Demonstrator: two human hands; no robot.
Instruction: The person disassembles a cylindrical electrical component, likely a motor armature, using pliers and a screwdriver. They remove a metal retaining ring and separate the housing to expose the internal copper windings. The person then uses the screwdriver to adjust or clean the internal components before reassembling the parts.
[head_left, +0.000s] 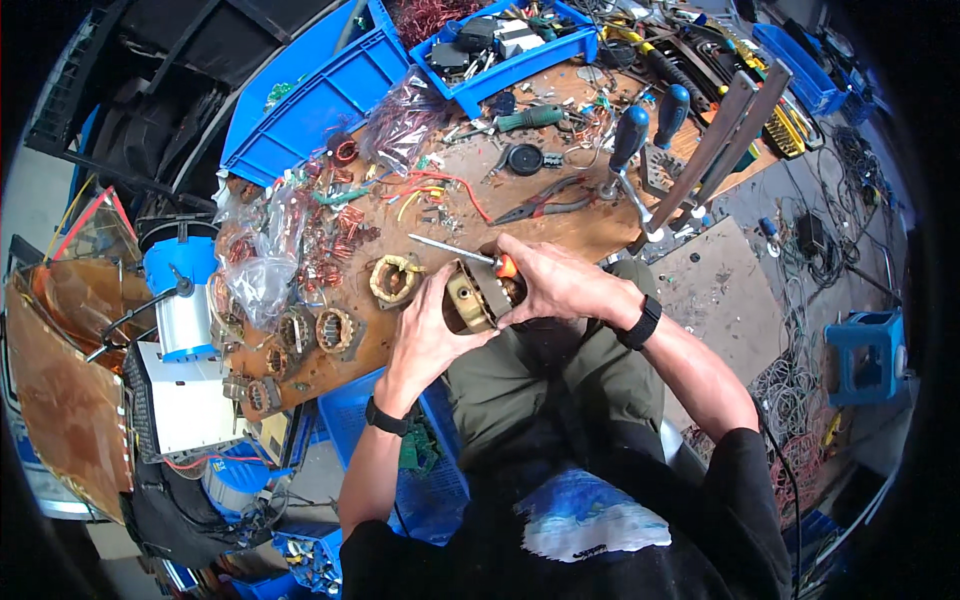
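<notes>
My left hand (432, 328) is closed around a small electric motor (466, 298) with a brass-coloured metal housing and a dark laminated core, held above the table's near edge. In my right hand (560, 282) is a screwdriver (450, 246) with an orange-red handle; its shaft points left over the table. The right fingertips also touch the motor's right side, partly hiding its copper windings. A loose stator ring (396, 281) with pale windings lies just left of the motor. Pliers (545, 203) with dark handles rest beyond my right hand.
Several stators (338, 331) and a clear plastic bag (262, 288) lie on the table's left. Blue bins (310, 110) stand at the back. Two blue-handled tools (630, 138) and a tall metal bar fixture (715, 150) rise at the right. A blue crate (430, 490) sits below the table edge.
</notes>
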